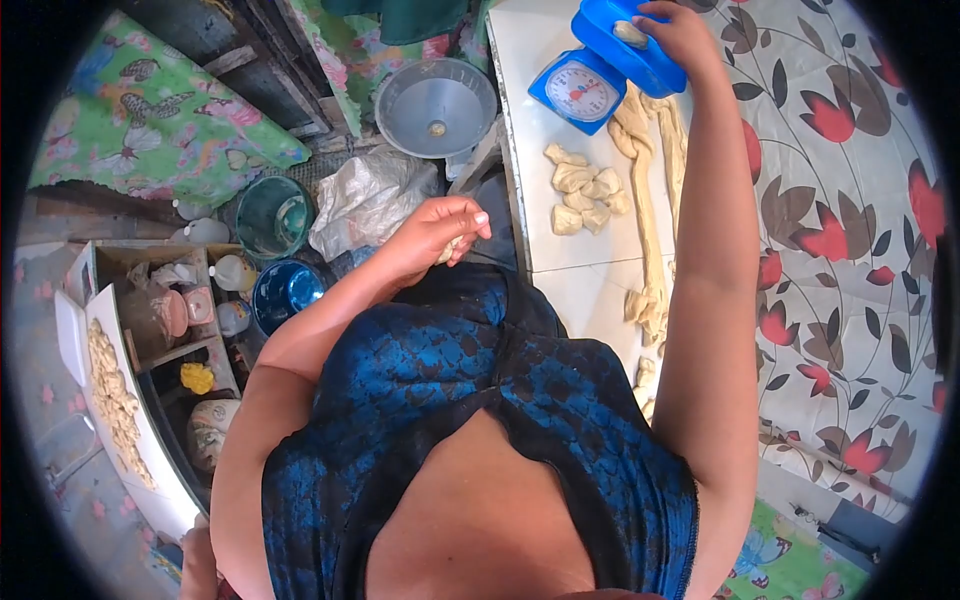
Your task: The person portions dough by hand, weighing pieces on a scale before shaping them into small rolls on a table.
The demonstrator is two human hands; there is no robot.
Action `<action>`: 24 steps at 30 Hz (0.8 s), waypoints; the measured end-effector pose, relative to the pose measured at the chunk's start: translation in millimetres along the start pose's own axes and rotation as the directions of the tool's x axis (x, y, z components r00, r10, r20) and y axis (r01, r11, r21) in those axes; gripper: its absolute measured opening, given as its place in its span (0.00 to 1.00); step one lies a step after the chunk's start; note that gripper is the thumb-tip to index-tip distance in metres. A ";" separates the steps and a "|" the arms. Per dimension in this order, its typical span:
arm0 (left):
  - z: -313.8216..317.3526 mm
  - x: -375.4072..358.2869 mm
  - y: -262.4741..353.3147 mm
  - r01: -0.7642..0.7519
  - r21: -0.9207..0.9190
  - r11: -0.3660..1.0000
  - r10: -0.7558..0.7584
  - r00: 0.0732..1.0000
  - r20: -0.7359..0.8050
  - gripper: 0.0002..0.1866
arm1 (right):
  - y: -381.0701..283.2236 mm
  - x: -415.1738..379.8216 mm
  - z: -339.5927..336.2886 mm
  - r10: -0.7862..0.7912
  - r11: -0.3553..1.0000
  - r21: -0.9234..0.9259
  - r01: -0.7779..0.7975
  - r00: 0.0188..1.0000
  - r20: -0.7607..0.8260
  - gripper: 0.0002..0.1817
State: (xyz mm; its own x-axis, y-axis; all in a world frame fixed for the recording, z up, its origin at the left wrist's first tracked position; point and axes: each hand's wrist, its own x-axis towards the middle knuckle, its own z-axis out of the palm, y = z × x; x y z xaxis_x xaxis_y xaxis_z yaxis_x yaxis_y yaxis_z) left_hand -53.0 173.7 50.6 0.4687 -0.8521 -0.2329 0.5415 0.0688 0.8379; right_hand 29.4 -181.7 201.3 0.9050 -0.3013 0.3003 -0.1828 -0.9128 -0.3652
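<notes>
Left hand [440,238]: clenches a pale dough lump [449,250], left of the scale [580,90].
Right hand [668,28]: touches a smooth dough piece [630,35] at the scale's blue plastic tray [655,68]; can't tell if gripped.
Dough ropes [650,220]: lie twisted, near the scale.

Floral-print sheet [810,190], green butterfly-print cloth [160,110], open shelves [182,356], tiled table [537,225]

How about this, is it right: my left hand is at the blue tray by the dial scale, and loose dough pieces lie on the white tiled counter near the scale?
Wrong hand: the head view shows your right hand at the blue tray by the dial scale. Loose dough pieces do lie on the white tiled counter near the scale.
</notes>
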 end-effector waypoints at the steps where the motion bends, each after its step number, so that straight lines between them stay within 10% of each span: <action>1: 0.1 -0.4 0.3 -0.002 0.002 1.000 0.002 1.000 -0.001 0.12 | -1.9 -1.0 1.5 -0.005 1.000 -0.019 0.006 0.999 0.051 0.20; 9: -0.3 -1.4 0.5 -0.008 0.008 1.000 0.008 1.000 0.013 0.12 | -19.9 -11.2 8.6 -0.028 0.978 -0.200 0.054 0.991 0.128 0.26; 14: -0.7 -5.2 2.5 0.008 -0.002 1.000 -0.008 1.000 -0.004 0.12 | -41.1 -58.6 -34.1 -0.004 0.886 0.452 0.105 0.976 -0.219 0.16; 19: -5.5 -4.0 -0.1 0.019 -0.029 0.999 -0.020 0.999 -0.035 0.11 | -26.4 -175.9 -94.6 0.362 0.919 0.308 -0.247 0.840 -0.405 0.14; 24: -6.0 2.9 -6.3 0.071 -0.012 0.997 -0.071 0.998 -0.001 0.11 | -33.9 -264.2 -125.2 0.324 0.946 0.146 -0.290 0.832 -0.450 0.11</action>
State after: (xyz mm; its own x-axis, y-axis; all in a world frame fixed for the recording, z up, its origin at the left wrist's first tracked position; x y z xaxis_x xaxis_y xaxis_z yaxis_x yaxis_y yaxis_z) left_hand -50.9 173.9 41.6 0.4298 -0.8544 -0.2919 0.5813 0.0146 0.8135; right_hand -251.5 -105.6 244.7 0.5210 -0.6708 0.5278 -0.3791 -0.7359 -0.5611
